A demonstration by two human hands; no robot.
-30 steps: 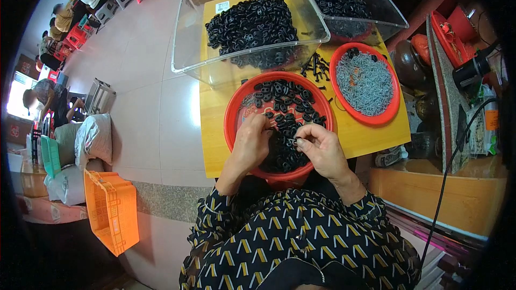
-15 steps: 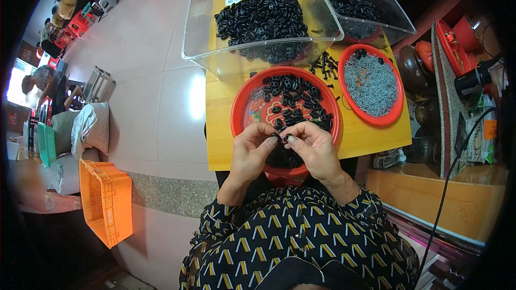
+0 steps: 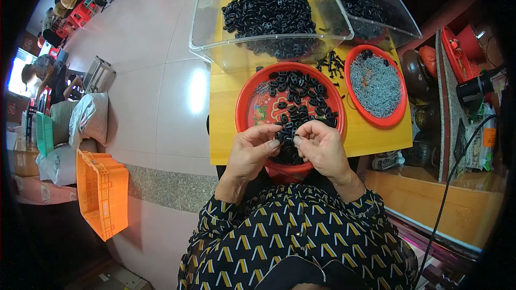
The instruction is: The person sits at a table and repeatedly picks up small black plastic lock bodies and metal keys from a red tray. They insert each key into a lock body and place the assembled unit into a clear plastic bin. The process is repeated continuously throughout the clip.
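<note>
Both my hands meet over the near part of a round red tray (image 3: 243, 96) holding loose black plastic two-holed pieces (image 3: 294, 87). My left hand (image 3: 250, 151) is closed in a pinch, thumb against forefinger, on a small black plastic piece (image 3: 278, 136). Opposite it, my right hand (image 3: 325, 151) is pinched too. A thin, light metal bit (image 3: 290, 138) shows at its fingertips, too small to name surely. More black pieces lie below and between the hands, partly hidden by them.
A second red tray (image 3: 352, 94) of small silvery metal parts (image 3: 378, 86) stands right on the yellow table (image 3: 226, 129). Black screw-like pieces (image 3: 330, 64) lie between. Behind stand clear bins (image 3: 196, 27) of black pieces. An orange crate (image 3: 102, 193) and other people are left.
My fingertips have moved slightly apart, and a light metal bit now shows at the right ones. The whole view has shifted a little.
</note>
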